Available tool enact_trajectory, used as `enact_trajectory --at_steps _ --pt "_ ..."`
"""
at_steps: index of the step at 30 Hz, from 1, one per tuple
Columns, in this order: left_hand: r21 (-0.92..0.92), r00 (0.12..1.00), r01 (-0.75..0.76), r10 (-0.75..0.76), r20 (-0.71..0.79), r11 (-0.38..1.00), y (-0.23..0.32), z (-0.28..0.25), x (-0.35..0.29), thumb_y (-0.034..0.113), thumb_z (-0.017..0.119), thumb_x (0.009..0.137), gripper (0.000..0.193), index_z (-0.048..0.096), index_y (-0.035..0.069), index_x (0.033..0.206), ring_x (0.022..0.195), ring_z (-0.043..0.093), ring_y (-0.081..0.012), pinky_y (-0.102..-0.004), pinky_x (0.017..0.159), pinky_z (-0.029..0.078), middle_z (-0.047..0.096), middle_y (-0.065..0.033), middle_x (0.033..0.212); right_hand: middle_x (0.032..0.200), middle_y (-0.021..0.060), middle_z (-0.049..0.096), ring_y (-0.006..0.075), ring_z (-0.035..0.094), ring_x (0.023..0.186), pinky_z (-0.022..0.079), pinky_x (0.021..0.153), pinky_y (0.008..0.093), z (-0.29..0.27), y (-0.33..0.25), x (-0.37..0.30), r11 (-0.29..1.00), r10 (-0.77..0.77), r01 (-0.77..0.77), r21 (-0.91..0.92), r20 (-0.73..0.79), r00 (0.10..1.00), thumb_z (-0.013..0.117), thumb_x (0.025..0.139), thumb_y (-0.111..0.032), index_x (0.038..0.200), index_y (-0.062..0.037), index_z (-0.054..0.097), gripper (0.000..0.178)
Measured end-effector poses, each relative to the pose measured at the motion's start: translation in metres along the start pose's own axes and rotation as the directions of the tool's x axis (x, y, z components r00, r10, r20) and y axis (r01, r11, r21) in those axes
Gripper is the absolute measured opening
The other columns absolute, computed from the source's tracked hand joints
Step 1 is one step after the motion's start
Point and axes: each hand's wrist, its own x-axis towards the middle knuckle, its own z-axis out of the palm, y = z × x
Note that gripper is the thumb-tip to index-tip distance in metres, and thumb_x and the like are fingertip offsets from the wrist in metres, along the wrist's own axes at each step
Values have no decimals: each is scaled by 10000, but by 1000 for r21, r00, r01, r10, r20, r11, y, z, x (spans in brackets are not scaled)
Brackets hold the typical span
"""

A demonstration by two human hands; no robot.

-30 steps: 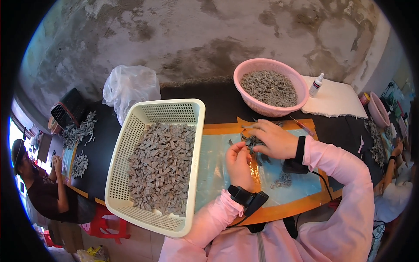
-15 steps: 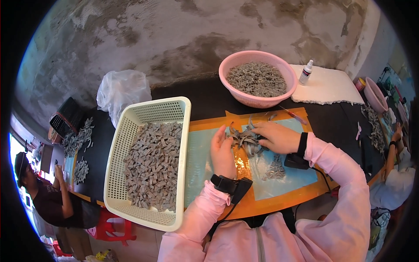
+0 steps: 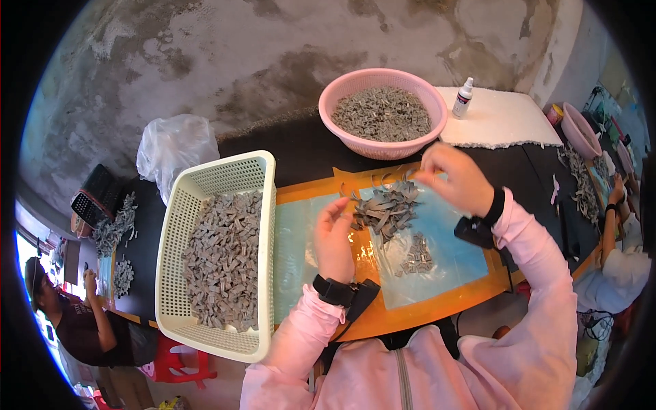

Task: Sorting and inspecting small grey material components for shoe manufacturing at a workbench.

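My left hand stands at the left edge of a loose pile of grey strips, its fingers partly curled and the thumb apart from them. A thin strip end shows by its fingertips; I cannot tell whether it touches them. My right hand is beyond the pile's right side, near the pink basket, with fingers bent together. Whatever is in them is hidden. Nearer to me, a small heap of short grey pieces lies on the blue sheet edged with orange tape.
A cream basket of short grey pieces stands left. At the back are a pink basket of grey pieces, a white foam board bearing a spray bottle, and a plastic bag. People sit at both sides.
My right hand has lifted off the strip pile and moved up and right, over where a red-handled tool lay. My left hand stays beside the pile. The view has shifted slightly.
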Motion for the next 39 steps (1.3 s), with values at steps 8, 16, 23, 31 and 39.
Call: enact_trajectory --at_steps 8,16,23,31,39 --pt "-118 999 43 -44 -2 992 3 -6 7 43 503 838 208 531 -1 1038 941 507 -152 -282 792 399 543 -74 1018 752 100 567 261 569 716 452 663 346 -3 2 -8 993 120 -116 -31 252 960 595 802 -185 878 -31 508 193" --pt "176 977 59 -93 193 983 8 7 -5 43 527 846 184 548 -8 1022 798 534 -104 -224 728 418 561 -45 932 829 133 591 302 580 808 459 718 372 22 -34 -63 985 173 -131 -114 589 789 633 758 -199 925 -27 582 245" --pt "412 961 -124 5 278 903 -5 4 -7 18 541 835 174 560 -3 1007 766 525 -84 -219 682 445 563 -44 891 831 144 582 328 555 819 442 727 408 35 -40 -45 984 172 -172 -37 401 900 631 755 -201 854 -27 567 210" --pt "579 931 -164 -68 358 799 -2 6 -8 23 556 822 173 575 -15 990 737 529 -79 -206 665 441 573 -34 863 768 95 562 294 543 775 442 698 379 74 -21 -42 1000 -27 29 -6 215 976 641 732 -117 802 -45 620 103" --pt "574 954 -182 2 300 798 -4 7 -8 23 586 796 258 549 -32 1046 687 525 -94 -218 618 445 536 -84 952 797 56 658 69 565 684 450 635 210 59 -10 -43 782 390 -477 401 282 877 648 799 -101 969 -2 656 197"
